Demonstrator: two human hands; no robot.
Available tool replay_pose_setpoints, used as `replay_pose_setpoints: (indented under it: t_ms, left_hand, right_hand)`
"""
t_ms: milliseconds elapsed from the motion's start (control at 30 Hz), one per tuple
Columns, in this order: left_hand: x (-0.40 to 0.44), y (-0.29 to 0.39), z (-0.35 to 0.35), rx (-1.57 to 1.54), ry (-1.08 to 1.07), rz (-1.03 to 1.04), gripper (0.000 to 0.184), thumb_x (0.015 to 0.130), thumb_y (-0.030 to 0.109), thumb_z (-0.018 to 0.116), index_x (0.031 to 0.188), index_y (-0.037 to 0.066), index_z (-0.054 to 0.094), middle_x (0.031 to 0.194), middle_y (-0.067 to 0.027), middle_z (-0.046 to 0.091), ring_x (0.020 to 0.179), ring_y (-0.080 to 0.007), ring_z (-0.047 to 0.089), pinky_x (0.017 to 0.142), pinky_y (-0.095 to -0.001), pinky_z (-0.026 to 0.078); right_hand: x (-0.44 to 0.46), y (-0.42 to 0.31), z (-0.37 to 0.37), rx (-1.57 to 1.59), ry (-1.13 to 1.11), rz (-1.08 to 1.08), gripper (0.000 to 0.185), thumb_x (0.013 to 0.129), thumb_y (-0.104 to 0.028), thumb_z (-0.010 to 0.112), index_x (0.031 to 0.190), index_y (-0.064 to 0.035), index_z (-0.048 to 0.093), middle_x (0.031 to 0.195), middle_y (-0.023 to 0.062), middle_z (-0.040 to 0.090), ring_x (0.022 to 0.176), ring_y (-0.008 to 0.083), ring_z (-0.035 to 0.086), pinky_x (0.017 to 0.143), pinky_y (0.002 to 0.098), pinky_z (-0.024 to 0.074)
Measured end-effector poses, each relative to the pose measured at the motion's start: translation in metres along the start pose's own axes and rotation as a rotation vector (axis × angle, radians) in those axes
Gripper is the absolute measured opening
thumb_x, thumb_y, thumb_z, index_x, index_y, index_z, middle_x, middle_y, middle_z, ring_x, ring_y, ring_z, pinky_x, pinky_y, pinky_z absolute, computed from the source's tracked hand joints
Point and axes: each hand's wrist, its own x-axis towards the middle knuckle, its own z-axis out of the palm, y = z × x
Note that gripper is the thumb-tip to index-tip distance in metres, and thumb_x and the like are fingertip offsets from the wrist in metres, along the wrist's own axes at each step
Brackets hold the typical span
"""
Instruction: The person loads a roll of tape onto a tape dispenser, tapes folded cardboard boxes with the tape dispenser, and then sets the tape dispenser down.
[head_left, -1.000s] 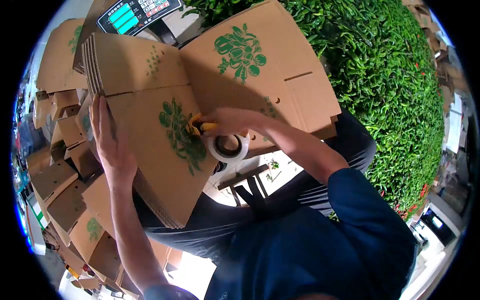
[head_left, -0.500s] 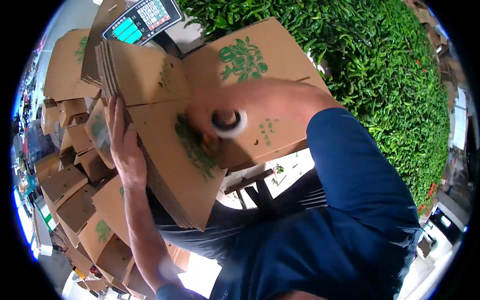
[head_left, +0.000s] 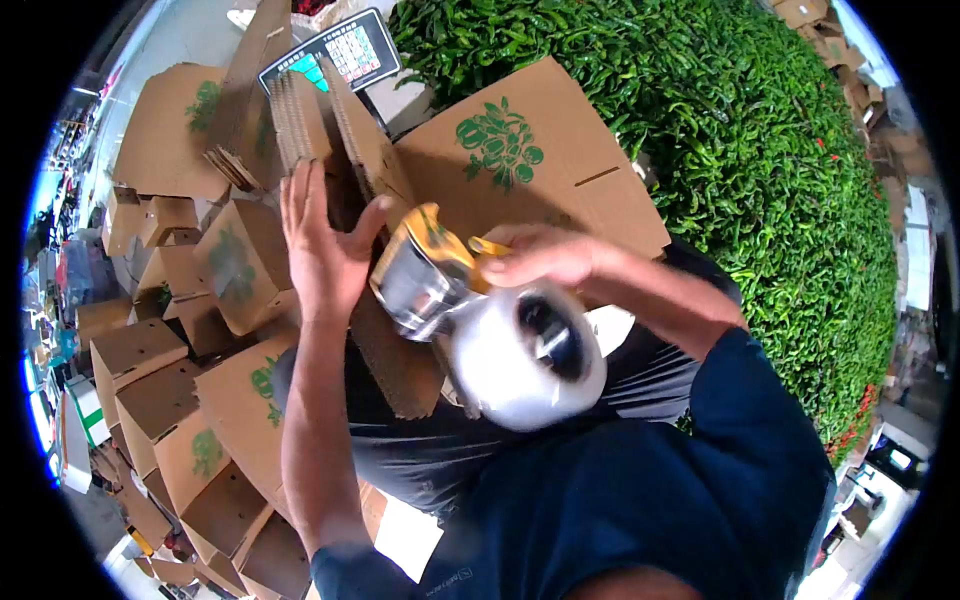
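Tape dispenser (head_left: 425,270) raised toward the camera

Half a second ago the dispenser was down against the cardboard; now it is nearer and higher, its big white roll (head_left: 490,365) blurred above the lap. The right hand (head_left: 540,255) has its fingers closed around the yellow part. The left hand (head_left: 325,235), fingers straight and thumb spread wide, lies against the folded cartons (head_left: 400,375), which have tipped more edge-on and now part at the top. They sit over dark trousers (head_left: 430,465); what bears them is mostly hidden. Beyond, a printed cardboard panel (head_left: 560,125) slants beside a broad heap of green peppers (head_left: 770,230). Farther off are a lit scale display (head_left: 350,50) and, leftward, piled open boxes (head_left: 150,350).
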Motion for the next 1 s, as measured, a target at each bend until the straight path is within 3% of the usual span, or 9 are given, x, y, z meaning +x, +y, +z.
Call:
replay_pose_setpoints:
  t_ms: [33, 100, 200, 300, 367, 533, 633, 767, 1000]
  left_hand:
    - [0.002, 0.007, 0.001, -0.033, 0.0, -0.003, 0.086, 0.073, 0.051, 0.081, 0.135, -0.002, 0.052, 0.145, -0.0171, 0.047, 0.14, -0.0376, 0.036, 0.114, -0.0442, 0.033]
    - [0.005, 0.018, 0.005, 0.073, -0.004, -0.019, 0.091, 0.074, 0.056, 0.078, 0.136, -0.004, 0.05, 0.146, -0.0193, 0.045, 0.141, -0.0388, 0.035, 0.115, -0.044, 0.032]
    - [0.004, 0.016, -0.004, 0.01, -0.058, 0.009, 0.079, 0.087, 0.052, 0.067, 0.139, -0.004, 0.047, 0.148, -0.0207, 0.043, 0.142, -0.0394, 0.033, 0.116, -0.0445, 0.03]
    - [-0.001, -0.012, -0.008, -0.063, -0.107, -0.153, 0.055, 0.099, 0.031, 0.054, 0.143, 0.0, 0.044, 0.153, -0.0164, 0.037, 0.145, -0.037, 0.027, 0.119, -0.0435, 0.024]
    - [-0.007, -0.036, -0.012, -0.036, -0.111, -0.057, 0.056, 0.092, 0.014, 0.051, 0.146, 0.002, 0.039, 0.155, -0.0148, 0.034, 0.146, -0.0351, 0.026, 0.12, -0.0426, 0.023]
    - [-0.012, -0.037, -0.02, -0.092, -0.128, -0.076, 0.064, 0.087, 0.008, 0.051, 0.148, 0.001, 0.035, 0.155, -0.0187, 0.033, 0.145, -0.0379, 0.026, 0.119, -0.0438, 0.024]
    - [-0.011, -0.031, -0.024, -0.109, -0.135, -0.11, 0.063, 0.087, 0.008, 0.051, 0.148, 0.001, 0.035, 0.155, -0.02, 0.032, 0.145, -0.0395, 0.025, 0.119, -0.045, 0.023]
    - [-0.013, -0.034, -0.028, -0.023, -0.166, -0.104, 0.064, 0.087, 0.009, 0.05, 0.148, 0.001, 0.034, 0.156, -0.0205, 0.03, 0.146, -0.0395, 0.023, 0.12, -0.0454, 0.021]
    - [-0.01, -0.03, -0.033, -0.099, -0.194, -0.112, 0.067, 0.086, 0.006, 0.05, 0.15, 0.0, 0.032, 0.157, -0.0222, 0.027, 0.147, -0.0379, 0.025, 0.118, -0.0433, 0.024]
  right_hand:
    - [0.002, 0.0, 0.025, 0.043, 0.007, -0.139, 0.045, 0.097, -0.046, 0.06, 0.111, -0.0035, 0.065, 0.098, 0.0039, 0.067, 0.088, 0.0082, 0.061, 0.077, 0.0284, 0.0514]
    - [-0.003, -0.007, 0.069, 0.198, 0.026, 0.013, 0.046, 0.1, -0.047, 0.055, 0.114, -0.0043, 0.063, 0.1, 0.0032, 0.066, 0.088, 0.008, 0.06, 0.079, 0.0277, 0.0511]
    - [-0.013, 0.017, 0.072, -0.157, 0.25, -0.049, 0.047, 0.101, -0.05, 0.051, 0.112, -0.0046, 0.061, 0.095, 0.0014, 0.062, 0.086, 0.01, 0.057, 0.078, 0.0312, 0.0494]
    - [-0.057, 0.019, 0.06, -0.547, 0.567, -0.155, 0.053, 0.1, -0.053, 0.05, 0.114, -0.0027, 0.058, 0.094, 0.0038, 0.06, 0.089, 0.0136, 0.054, 0.081, 0.0342, 0.0474]
    - [-0.073, 0.024, 0.031, -0.681, 0.829, -0.115, 0.053, 0.1, -0.049, 0.052, 0.122, -0.0006, 0.055, 0.097, 0.0107, 0.064, 0.092, 0.0187, 0.06, 0.085, 0.0341, 0.0479]
    - [-0.03, 0.061, -0.038, -0.765, 1.257, -0.397, 0.061, 0.096, -0.036, 0.061, 0.143, 0.0001, 0.046, 0.11, 0.0126, 0.067, 0.096, 0.0167, 0.061, 0.088, 0.0306, 0.0486]
    - [0.041, 0.052, -0.06, 0.098, 1.031, -0.261, 0.049, 0.094, -0.024, 0.067, 0.134, 0.0016, 0.056, 0.113, 0.0075, 0.065, 0.098, 0.0124, 0.059, 0.086, 0.0295, 0.0495]
    - [0.139, 0.034, -0.122, -0.264, 0.845, -0.157, 0.05, 0.095, -0.032, 0.064, 0.132, 0.0002, 0.057, 0.116, 0.0092, 0.064, 0.106, 0.015, 0.058, 0.092, 0.0308, 0.0475]
    - [0.227, -0.006, -0.178, -0.74, 0.674, 0.046, 0.065, 0.084, -0.056, 0.066, 0.119, -0.0008, 0.066, 0.111, 0.0179, 0.067, 0.095, 0.0269, 0.064, 0.083, 0.0416, 0.0504]
